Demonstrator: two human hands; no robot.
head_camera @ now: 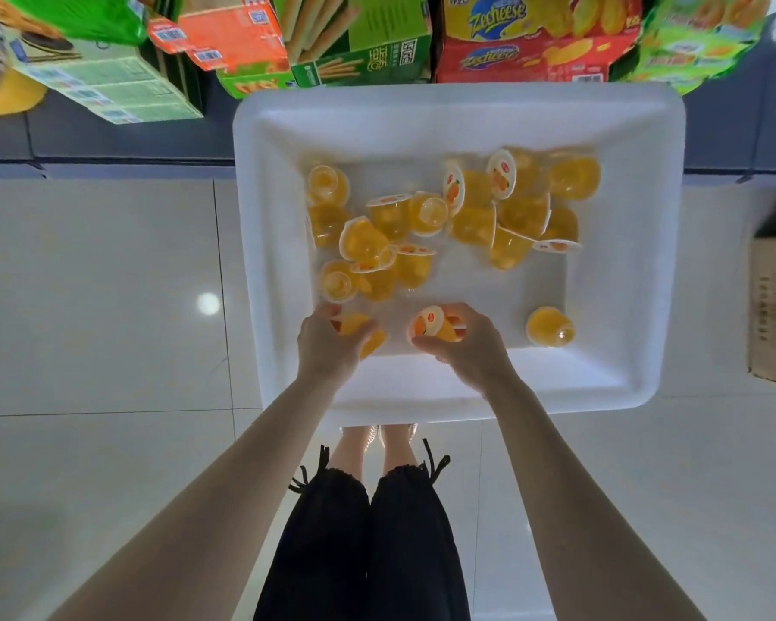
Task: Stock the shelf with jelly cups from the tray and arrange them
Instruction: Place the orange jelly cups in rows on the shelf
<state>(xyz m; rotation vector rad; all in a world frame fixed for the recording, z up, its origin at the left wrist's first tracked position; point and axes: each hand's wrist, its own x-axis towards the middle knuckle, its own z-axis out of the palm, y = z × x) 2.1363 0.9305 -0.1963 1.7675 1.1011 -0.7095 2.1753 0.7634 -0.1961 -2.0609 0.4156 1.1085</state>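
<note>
left hand (pixel 330 340) clamped on jelly cup (pixel 355 324), right hand (pixel 464 340) gripping another cup (pixel 431 322), in white tray (pixel 623 217)

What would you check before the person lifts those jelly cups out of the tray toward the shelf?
1. Left hand closed on a jelly cup: ok.
2. Right hand closed on a lidded cup: ok.
3. Held cups' lids sealed: cannot tell.
4. More stock left in the white tray: ok, many cups lie jumbled, including a lone cup near the right hand.
5. Free spot on the shelf: cannot tell; only the snack boxes beyond the tray show.
</note>
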